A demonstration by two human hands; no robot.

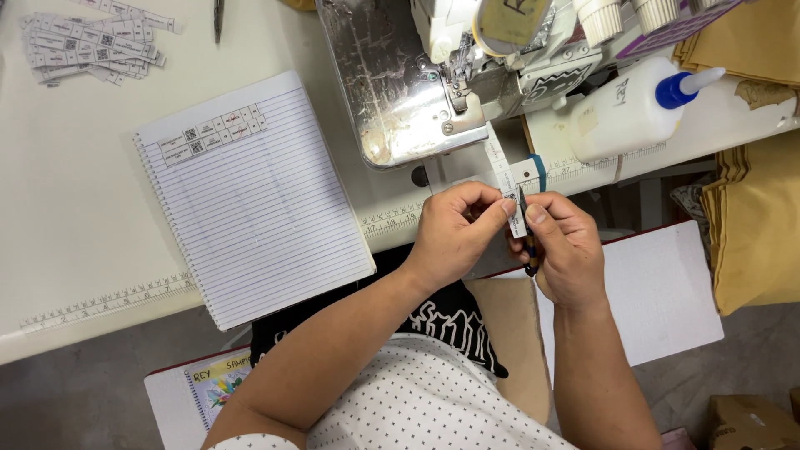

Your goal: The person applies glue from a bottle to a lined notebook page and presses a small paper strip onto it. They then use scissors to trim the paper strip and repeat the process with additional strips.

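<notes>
1. at centre frame, the left hand (454, 233) pinches the end of a white label strip (505, 179) that runs down from the sewing machine (433, 75) at the top.
2. the right hand (567, 254) is clenched around small dark snips (527, 237), blades against the strip.
3. a lined notebook (250, 200) lies on the white surface (75, 200) to the left; a glue bottle (633, 112) lies upper right.
4. risk: the thumbs sit just beside the blades, so a slip could nick a finger or cut the label crooked.
</notes>
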